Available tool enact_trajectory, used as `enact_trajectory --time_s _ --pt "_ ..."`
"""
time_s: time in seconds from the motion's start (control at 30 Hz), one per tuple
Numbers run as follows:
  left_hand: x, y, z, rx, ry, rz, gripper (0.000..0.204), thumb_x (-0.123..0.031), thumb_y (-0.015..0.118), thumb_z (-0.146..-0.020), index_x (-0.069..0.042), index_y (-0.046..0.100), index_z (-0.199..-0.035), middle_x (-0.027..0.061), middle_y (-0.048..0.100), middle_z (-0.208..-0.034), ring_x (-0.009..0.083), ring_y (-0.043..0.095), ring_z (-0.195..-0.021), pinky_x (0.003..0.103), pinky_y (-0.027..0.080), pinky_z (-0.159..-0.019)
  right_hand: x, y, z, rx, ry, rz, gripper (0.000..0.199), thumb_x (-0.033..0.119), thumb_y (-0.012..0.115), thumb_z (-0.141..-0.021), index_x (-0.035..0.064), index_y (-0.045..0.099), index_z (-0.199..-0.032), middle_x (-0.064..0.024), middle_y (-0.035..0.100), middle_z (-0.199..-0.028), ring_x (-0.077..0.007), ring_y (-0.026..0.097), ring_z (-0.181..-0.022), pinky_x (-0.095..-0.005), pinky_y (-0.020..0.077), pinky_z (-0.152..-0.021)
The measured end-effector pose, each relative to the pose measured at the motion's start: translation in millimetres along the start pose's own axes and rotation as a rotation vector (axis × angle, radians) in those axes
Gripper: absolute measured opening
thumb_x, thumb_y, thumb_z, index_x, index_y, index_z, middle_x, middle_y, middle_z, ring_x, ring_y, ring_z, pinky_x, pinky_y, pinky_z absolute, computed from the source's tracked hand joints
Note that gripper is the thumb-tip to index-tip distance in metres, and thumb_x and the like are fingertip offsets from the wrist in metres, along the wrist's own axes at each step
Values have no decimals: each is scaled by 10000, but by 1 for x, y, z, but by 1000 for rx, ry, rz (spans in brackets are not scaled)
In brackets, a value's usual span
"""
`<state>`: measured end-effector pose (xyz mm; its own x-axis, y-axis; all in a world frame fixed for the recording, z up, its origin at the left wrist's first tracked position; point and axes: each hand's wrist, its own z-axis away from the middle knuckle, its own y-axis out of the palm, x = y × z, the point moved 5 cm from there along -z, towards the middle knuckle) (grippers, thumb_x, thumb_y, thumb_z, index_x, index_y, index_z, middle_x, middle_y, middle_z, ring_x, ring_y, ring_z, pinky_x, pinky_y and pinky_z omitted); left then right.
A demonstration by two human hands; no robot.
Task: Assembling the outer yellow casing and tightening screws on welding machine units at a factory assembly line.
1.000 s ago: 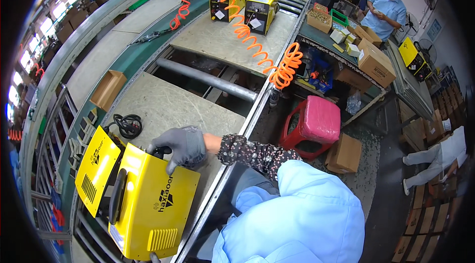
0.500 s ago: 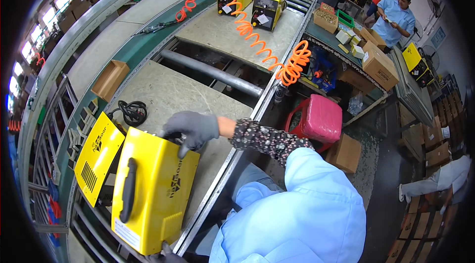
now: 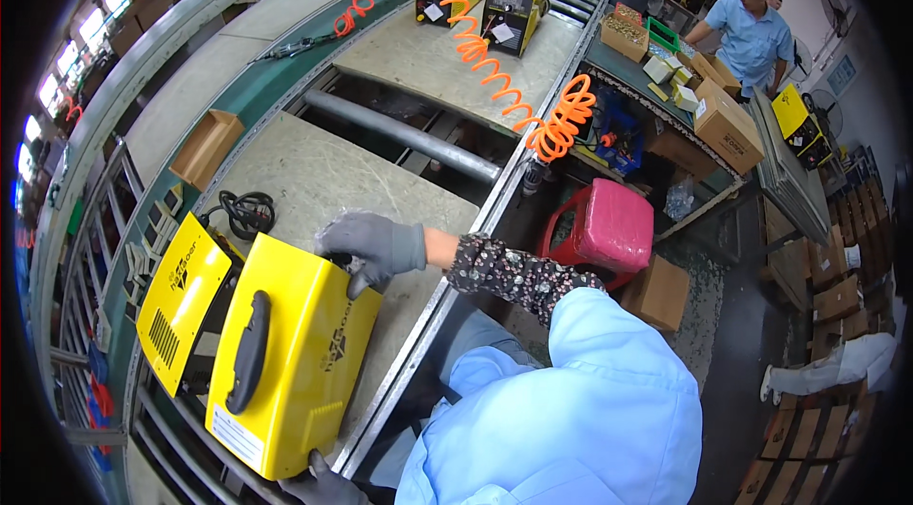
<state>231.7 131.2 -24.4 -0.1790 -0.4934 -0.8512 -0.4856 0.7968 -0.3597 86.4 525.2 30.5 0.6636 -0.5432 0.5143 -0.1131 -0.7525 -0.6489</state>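
Yellow case (image 3: 297, 353), presumably for steadiness, is gripped by the right hand (image 3: 378, 246) and touched opposite by the left hand (image 3: 328, 485), whose closure cannot be told.

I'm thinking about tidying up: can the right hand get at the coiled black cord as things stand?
Probably yes: the right hand is at the yellow case, and bench top shows between it and the black cord, with nothing visibly blocking.
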Motion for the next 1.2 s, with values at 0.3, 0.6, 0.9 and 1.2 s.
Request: enact_trajectory --time_s 0.3,0.6,0.9,1.2 --pt "-12 3 4 67 -34 -171 600 11 785 -649 50 531 -1191 119 596 -1130 235 548 -1026 348 416 -927 22 -5 7 -76 -123 -54 667 318 847 -499 86 547 -1048 -155 568 -1070 -367 527 -1057 -459 382 -965" --pt "-14 -1 -26 203 -167 -67 486 -35 784 -664 8 580 -1104 54 617 -1041 157 560 -966 309 435 -879 32 -7 13 30 40 -92 686 207 866 -566 37 554 -1153 -161 591 -1137 -329 554 -1089 -396 430 -940" --pt "10 -68 -164 296 -323 177 333 -109 592 -842 46 590 -1137 123 644 -1026 178 606 -992 299 492 -841 -66 -1 -108 345 559 -633 437 171 703 -815 -55 572 -1164 -117 616 -1153 -172 591 -1037 -287 449 -927" --pt "106 31 -345 515 -519 421 349 -158 574 -910 73 554 -1171 92 633 -1090 168 631 -922 279 501 -786 -114 153 -277 521 299 -4 564 535 595 -817 113 606 -1192 -139 632 -1148 -285 579 -1087 -362 438 -916"
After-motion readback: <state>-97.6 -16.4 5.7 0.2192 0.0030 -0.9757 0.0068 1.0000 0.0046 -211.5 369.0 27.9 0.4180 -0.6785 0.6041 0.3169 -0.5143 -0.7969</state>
